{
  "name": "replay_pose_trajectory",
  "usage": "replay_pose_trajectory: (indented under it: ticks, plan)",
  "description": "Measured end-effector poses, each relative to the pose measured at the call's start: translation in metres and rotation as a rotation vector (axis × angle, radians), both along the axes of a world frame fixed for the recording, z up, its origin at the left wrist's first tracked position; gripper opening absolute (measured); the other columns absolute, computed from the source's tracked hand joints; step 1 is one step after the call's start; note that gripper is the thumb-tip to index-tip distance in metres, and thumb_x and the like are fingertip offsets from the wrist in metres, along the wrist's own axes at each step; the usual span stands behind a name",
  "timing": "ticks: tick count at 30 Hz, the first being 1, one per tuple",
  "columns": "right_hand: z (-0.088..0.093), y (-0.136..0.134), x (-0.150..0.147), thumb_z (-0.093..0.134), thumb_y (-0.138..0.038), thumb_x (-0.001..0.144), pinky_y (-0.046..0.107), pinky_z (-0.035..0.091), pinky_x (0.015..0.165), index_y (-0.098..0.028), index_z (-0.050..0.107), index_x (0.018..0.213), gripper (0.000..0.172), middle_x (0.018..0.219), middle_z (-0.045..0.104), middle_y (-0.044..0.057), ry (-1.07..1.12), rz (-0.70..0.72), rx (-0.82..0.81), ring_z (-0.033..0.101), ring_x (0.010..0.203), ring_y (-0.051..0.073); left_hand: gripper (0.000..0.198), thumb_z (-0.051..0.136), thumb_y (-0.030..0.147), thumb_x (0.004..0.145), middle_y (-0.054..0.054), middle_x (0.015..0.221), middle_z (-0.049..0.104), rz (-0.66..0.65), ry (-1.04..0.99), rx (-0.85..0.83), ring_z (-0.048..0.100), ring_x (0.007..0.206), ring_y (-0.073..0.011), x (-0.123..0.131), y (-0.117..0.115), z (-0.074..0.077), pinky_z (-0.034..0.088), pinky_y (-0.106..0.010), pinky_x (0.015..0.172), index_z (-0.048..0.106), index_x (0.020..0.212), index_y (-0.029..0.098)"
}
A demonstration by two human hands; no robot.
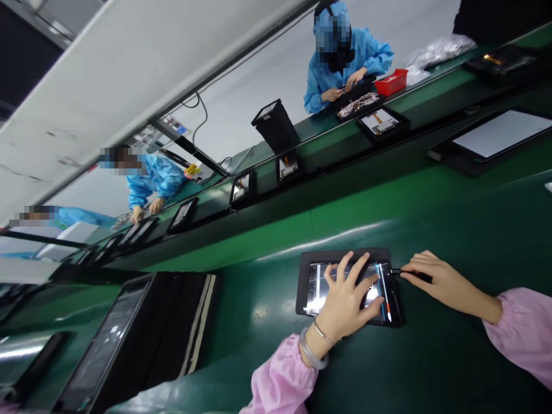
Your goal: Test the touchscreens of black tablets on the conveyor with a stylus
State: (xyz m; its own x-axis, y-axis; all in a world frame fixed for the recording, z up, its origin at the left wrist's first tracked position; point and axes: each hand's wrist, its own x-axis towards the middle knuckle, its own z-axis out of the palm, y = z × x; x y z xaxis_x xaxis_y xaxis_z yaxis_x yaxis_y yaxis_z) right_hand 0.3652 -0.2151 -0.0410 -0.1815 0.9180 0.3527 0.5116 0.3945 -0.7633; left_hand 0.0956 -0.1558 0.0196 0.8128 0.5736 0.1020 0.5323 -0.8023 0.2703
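Note:
A tablet (317, 287) with a lit screen lies on a dark pad (304, 270) on the green table (259, 345). Over the screen my left hand (347, 296) is spread, its fingertips on or just above the glass. To the right of the tablet, my right hand (440, 282) pinches a black cable (422, 276), whose plug meets the tablet's right edge. Part of the screen is hidden beneath my left hand.
A stack of dark trays (172, 328) with a tablet (107, 339) stands at the left. Beyond, a conveyor line carries devices in trays (379, 122). Three people in blue work behind it, one beside a red bin (391, 83). A large white-screened panel (502, 133) lies at the right.

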Motion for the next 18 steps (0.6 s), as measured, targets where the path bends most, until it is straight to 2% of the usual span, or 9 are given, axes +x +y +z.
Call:
replay_pose_trajectory:
  ticks: [5,8,11,14,16,18]
  plan:
    - [-0.004,-0.002,0.003,0.047,-0.052,0.12,0.044,0.042,0.082,-0.025,0.071,0.104,0.039,0.094,0.067,0.002,-0.024,-0.014,-0.009,0.063,0.086,0.03,0.045,0.055,0.049,0.102,0.0,0.171,0.019,-0.018,0.077,-0.122,0.008,0.159,-0.0333,-0.006,0.012,0.02,0.02,-0.068,0.116,0.055,0.143,0.032]
    - [-0.003,-0.004,0.005,0.046,-0.057,0.121,0.043,0.043,0.082,-0.028,0.069,0.113,0.038,0.1,0.067,0.0,-0.035,-0.018,-0.033,0.062,0.09,0.029,0.058,0.049,0.056,0.104,-0.002,0.169,0.026,-0.016,0.084,-0.218,0.013,0.159,-0.0265,-0.008,0.028,0.032,0.007,-0.064,0.124,0.04,0.154,0.028]
    - [0.0,-0.005,0.006,0.046,-0.058,0.121,0.041,0.043,0.082,-0.031,0.066,0.124,0.034,0.105,0.065,0.0,-0.048,-0.035,-0.075,0.061,0.095,0.029,0.07,0.048,0.062,0.103,-0.006,0.164,0.038,-0.002,0.065,-0.296,0.024,0.156,-0.0219,-0.013,0.047,0.038,-0.012,-0.057,0.127,0.03,0.159,0.024]
    - [0.002,-0.005,0.006,0.049,-0.052,0.121,0.041,0.043,0.086,-0.031,0.067,0.121,0.028,0.107,0.065,0.001,-0.041,-0.019,-0.053,0.062,0.096,0.028,0.097,0.06,0.075,0.09,-0.007,0.163,0.038,-0.026,0.064,-0.38,0.028,0.155,-0.026,-0.026,0.063,0.036,-0.027,-0.057,0.121,0.019,0.163,0.025]
    - [0.003,-0.005,0.005,0.051,-0.05,0.121,0.041,0.043,0.086,-0.03,0.067,0.119,0.025,0.107,0.065,0.0,-0.041,-0.01,-0.044,0.062,0.097,0.028,0.119,0.07,0.081,0.077,-0.009,0.167,0.03,-0.07,0.084,-0.456,0.026,0.156,-0.0328,-0.037,0.068,0.034,-0.03,-0.062,0.118,0.007,0.165,0.029]
    - [0.002,-0.005,0.006,0.052,-0.05,0.121,0.04,0.044,0.085,-0.031,0.068,0.119,0.025,0.108,0.065,0.0,-0.049,-0.019,-0.049,0.061,0.098,0.028,0.136,0.079,0.079,0.068,-0.012,0.169,0.023,-0.107,0.12,-0.495,0.023,0.155,-0.04,-0.046,0.066,0.033,-0.029,-0.07,0.114,-0.003,0.165,0.03]
